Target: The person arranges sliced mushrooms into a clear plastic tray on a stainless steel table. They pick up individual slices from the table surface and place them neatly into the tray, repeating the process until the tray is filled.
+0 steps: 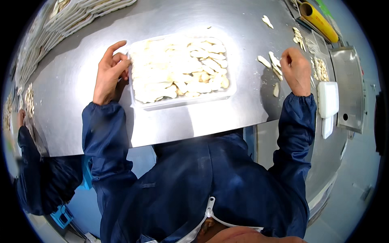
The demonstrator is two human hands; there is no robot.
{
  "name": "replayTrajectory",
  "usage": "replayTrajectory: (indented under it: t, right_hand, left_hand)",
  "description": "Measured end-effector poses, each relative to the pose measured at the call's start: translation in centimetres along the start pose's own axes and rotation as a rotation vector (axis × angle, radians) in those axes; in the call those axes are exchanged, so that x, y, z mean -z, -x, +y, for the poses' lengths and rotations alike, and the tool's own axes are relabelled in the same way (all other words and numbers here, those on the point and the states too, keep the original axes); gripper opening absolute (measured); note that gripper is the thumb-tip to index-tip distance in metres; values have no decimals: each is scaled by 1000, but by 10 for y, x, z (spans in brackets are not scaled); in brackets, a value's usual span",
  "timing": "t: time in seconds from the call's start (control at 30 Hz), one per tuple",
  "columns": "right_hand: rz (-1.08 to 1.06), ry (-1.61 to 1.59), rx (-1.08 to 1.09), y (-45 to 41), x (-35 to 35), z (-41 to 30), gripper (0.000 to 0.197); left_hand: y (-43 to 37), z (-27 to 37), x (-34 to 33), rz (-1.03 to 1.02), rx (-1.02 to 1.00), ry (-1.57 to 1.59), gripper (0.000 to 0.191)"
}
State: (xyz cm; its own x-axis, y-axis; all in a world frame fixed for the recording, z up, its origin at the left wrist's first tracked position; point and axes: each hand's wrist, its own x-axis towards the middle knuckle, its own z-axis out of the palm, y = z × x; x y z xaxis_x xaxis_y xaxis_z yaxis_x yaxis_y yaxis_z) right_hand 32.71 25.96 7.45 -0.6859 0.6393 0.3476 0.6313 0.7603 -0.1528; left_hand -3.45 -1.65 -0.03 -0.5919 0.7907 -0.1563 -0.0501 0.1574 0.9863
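A clear plastic tray (182, 104) sits on the steel table in front of me, filled with pale slices that look like mushroom (209, 65). Glare washes out much of its left half. My left hand (111, 71) is at the tray's left rim, its index finger raised and the thumb tip against or very close to the edge. To the right of the tray, my right hand (294, 71) hovers low over the table with curled fingers. Loose pale slices (263, 61) lie just left of it, one meeting its fingertips. Whether it grips a slice is hidden.
Stacked filled trays (70, 21) stand at the back left. At the right are a yellow tube (319, 22), a clear container of small pieces (321, 69) and a white lidded box (328, 99). Another person's sleeve (29, 142) and hand are at far left. The steel table's (170, 135) front edge is before me.
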Motion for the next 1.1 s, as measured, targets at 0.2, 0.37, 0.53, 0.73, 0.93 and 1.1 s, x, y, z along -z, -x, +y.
replayTrajectory:
  t: [0.2, 0.37, 0.53, 0.73, 0.93, 1.1]
  right_hand:
    - [-87, -111, 12, 26, -21, -7, 12]
    - [-67, -250, 150, 23, -26, -58, 13]
    - [-130, -560, 226, 21, -23, -107, 7]
    - [-570, -1462, -212, 22, -28, -132, 20]
    - [-657, -1652, -308, 15, -36, -146, 29]
    - [-653, -1637, -278, 13, -44, -153, 35]
  left_hand:
    - [5, 5, -4, 26, 21, 37, 51]
    - [-2, -5, 7, -38, -1, 12, 49]
    - [4, 5, 5, -19, 21, -124, 45]
    - [14, 16, 10, 174, -182, -123, 35]
    - [56, 52, -30, -279, -154, 175, 37]
    - [55, 51, -45, -368, -90, 201, 42]
